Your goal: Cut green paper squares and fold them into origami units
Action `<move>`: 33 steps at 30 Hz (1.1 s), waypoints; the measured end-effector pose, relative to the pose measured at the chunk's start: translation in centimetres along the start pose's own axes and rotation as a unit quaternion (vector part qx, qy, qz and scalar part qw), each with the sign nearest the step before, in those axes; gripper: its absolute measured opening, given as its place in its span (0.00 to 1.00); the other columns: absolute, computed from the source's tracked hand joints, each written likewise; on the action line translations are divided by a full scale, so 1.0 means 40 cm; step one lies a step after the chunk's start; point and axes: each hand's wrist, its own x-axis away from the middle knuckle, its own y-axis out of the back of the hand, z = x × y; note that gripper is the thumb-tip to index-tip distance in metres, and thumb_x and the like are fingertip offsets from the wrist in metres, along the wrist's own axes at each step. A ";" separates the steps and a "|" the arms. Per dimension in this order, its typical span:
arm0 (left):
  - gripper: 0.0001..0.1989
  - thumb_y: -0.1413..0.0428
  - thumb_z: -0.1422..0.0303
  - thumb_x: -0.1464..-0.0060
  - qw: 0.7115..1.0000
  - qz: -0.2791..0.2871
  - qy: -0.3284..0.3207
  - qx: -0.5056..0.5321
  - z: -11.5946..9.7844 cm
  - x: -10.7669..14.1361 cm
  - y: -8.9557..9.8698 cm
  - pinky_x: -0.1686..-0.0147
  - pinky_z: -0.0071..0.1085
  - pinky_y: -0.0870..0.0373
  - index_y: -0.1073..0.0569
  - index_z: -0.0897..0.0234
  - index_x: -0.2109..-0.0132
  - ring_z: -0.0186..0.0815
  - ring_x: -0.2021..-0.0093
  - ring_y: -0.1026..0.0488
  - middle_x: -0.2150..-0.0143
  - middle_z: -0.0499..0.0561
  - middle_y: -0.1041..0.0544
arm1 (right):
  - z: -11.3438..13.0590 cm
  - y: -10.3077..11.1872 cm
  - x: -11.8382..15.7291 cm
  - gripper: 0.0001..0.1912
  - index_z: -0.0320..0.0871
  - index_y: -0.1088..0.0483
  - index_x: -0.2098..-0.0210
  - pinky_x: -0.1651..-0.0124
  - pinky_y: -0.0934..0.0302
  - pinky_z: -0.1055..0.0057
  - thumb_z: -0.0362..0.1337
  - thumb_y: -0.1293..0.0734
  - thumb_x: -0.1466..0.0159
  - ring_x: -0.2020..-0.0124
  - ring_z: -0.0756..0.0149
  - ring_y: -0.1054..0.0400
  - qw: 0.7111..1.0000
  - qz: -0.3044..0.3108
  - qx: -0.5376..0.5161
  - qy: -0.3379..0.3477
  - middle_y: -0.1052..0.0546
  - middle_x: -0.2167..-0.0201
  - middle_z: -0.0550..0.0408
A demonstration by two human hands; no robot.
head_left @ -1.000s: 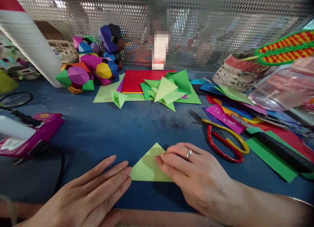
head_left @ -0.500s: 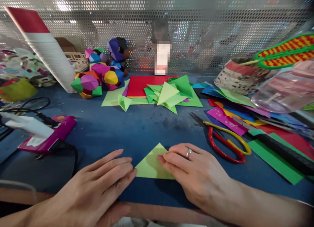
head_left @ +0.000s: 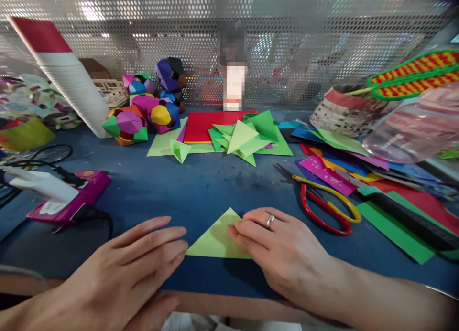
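A light green sheet of paper folded into a triangle (head_left: 216, 238) lies flat near the table's front edge, its tip pointing away from me. My right hand (head_left: 287, 247), with a ring on one finger, has its fingers bunched on the paper's right side and covers that corner. At the left corner, my left hand (head_left: 138, 259) rests with its fingers stretched out, the fingertips just beside the paper. Farther back, several folded green paper pieces (head_left: 244, 137) lie in a loose heap, with a small folded one (head_left: 179, 150) to their left.
Scissors with red and yellow handles (head_left: 328, 209) lie right of my hands, beside a black-handled cutter (head_left: 409, 218) and coloured paper sheets. A magenta power strip (head_left: 89, 185) with cables is on the left. Behind stand stacked paper cups (head_left: 71, 82), folded paper balls (head_left: 131, 123) and a pink bottle (head_left: 394, 130).
My left hand has drawn slightly left, so more of the paper's left corner shows. The right hand stays on the paper; the whole view has shifted a little.
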 end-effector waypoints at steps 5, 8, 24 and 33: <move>0.09 0.48 0.73 0.34 0.995 -0.072 -0.002 0.063 -0.029 -0.103 -0.006 0.35 0.32 0.36 0.27 0.67 0.49 0.37 0.42 0.29 0.47 0.54 0.23 | -0.005 -0.003 0.000 0.15 0.38 0.24 0.62 0.58 0.35 0.64 0.23 0.42 0.35 0.62 0.61 0.33 1.000 0.008 -0.021 -0.012 0.23 0.64 0.50; 0.10 0.51 0.68 0.32 0.996 -0.020 0.001 0.088 -0.036 -0.172 -0.026 0.50 0.34 0.23 0.29 0.68 0.50 0.40 0.49 0.24 0.50 0.56 0.23 | -0.010 -0.004 -0.002 0.16 0.38 0.24 0.64 0.59 0.35 0.65 0.21 0.42 0.39 0.62 0.62 0.34 0.999 -0.007 -0.047 -0.018 0.24 0.64 0.50; 0.14 0.55 0.80 0.42 0.998 0.006 -0.060 -0.015 -0.031 -0.187 -0.057 0.62 0.35 0.23 0.28 0.70 0.54 0.42 0.59 0.22 0.51 0.61 0.23 | -0.035 0.023 -0.017 0.21 0.39 0.21 0.61 0.59 0.36 0.66 0.20 0.42 0.43 0.63 0.63 0.32 0.982 0.011 -0.182 -0.051 0.23 0.64 0.50; 0.09 0.41 0.63 0.43 0.851 0.045 0.270 0.447 0.086 -0.313 0.040 0.75 0.24 0.41 0.25 0.65 0.67 0.28 0.76 0.36 0.77 0.44 0.30 | -0.131 0.045 -0.040 0.13 0.42 0.22 0.62 0.58 0.38 0.71 0.37 0.38 0.38 0.58 0.64 0.30 0.742 -0.188 -0.519 -0.381 0.21 0.59 0.52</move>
